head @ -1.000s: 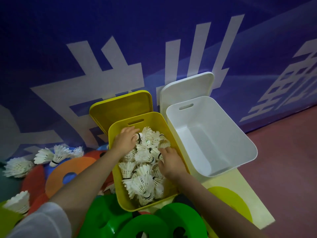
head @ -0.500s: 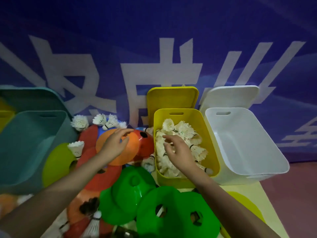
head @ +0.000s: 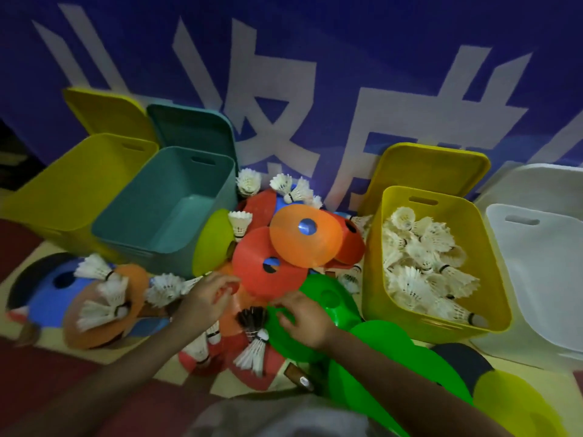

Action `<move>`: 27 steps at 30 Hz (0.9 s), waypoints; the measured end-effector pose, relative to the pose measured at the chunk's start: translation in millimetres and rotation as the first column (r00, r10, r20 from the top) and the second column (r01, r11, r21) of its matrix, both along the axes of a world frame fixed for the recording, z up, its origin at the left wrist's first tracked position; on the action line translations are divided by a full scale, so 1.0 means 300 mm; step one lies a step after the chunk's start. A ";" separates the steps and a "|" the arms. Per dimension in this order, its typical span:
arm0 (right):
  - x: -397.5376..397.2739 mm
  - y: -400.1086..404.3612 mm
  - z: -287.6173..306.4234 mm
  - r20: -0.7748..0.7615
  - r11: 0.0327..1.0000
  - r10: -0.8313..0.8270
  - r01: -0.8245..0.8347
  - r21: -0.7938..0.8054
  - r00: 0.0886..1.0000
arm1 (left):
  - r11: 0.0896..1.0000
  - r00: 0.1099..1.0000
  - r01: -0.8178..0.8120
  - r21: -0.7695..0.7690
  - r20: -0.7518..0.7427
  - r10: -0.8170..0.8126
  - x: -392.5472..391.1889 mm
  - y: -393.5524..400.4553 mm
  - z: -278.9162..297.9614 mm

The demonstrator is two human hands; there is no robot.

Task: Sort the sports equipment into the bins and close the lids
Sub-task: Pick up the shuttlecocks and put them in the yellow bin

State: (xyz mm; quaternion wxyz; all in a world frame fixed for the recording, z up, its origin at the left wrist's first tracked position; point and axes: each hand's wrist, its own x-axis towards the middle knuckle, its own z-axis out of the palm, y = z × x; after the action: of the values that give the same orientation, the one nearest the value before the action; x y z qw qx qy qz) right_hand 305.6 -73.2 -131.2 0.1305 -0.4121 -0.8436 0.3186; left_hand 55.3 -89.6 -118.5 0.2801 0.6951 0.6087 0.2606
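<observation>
With the left hand [head: 208, 298] curled over the red cones and the right hand [head: 304, 320] pressing fingers on a green disc cone [head: 328, 298], the black shuttlecock [head: 252, 316] between them may be crushed or scattered during lifting.

Smooth plastic bins [head: 176, 216], feathered shuttlecocks [head: 422, 263]

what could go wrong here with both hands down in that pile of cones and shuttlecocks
1. The shuttlecocks lie tangled among the disc cones; lifting the green cone under the right hand could tip loose ones off or crush feathers.
2. The left hand sits beside the red cone, which leans in a loose stack that may slide.
3. The yellow bin already looks heaped, so its lid might not shut.
</observation>
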 end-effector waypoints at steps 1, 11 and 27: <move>-0.025 -0.019 -0.026 0.045 0.999 0.055 -0.055 -0.004 0.997 | 1.000 0.999 -0.019 0.002 -0.027 0.019 -0.022 -0.025 -0.013; -0.113 -0.089 -0.192 0.392 0.837 0.467 -0.539 0.092 0.792 | 0.979 0.958 -0.201 -0.033 -0.214 0.189 -0.161 -0.218 -0.144; -0.120 -0.125 -0.191 0.368 0.851 0.356 -0.461 0.253 0.859 | 0.908 0.945 -0.326 -0.262 -0.070 0.319 -0.167 -0.267 -0.250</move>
State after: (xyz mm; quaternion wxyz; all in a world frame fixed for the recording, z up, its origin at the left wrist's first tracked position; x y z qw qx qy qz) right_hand 269.7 -110.6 -188.6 -0.0063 -0.2374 -0.9634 0.1242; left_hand 5.3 -169.7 -193.4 0.3172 0.5436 0.7485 0.2089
